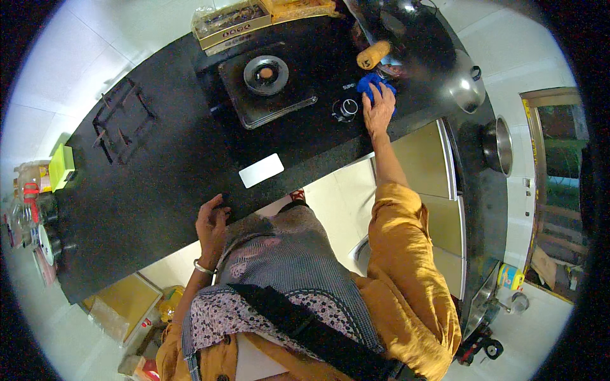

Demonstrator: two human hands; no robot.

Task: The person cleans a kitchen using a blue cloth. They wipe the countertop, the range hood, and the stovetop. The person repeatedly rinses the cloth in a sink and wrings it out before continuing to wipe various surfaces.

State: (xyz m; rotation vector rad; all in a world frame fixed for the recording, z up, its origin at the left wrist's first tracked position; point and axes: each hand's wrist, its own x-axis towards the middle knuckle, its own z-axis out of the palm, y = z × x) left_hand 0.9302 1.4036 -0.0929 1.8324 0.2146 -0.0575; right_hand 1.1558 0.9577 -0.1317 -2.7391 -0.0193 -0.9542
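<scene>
My right hand (pixel 379 111) reaches over the black countertop (pixel 171 190), its fingers pressed down over a crumpled blue cloth (pixel 370 82). Just left of that hand is a round stove knob (pixel 346 109) with a pale ring. Farther left, the gas burner (pixel 266 75) sits inside a dark square drip tray (pixel 251 114). At the counter's front edge rests my left hand (pixel 211 223), fingers loosely bent and apart, holding nothing. A white rectangular slab (pixel 261 170), perhaps a phone, lies on the counter between my hands.
Behind the cloth is a yellow-orange roll (pixel 373 55). A pot support (pixel 124 124) stands at the left, with a lime-green box (pixel 61 167) beyond. A domed metal lid (pixel 468 82) and a steel bowl (pixel 497 145) are on the right. An open-topped carton (pixel 232 28) stands at the back.
</scene>
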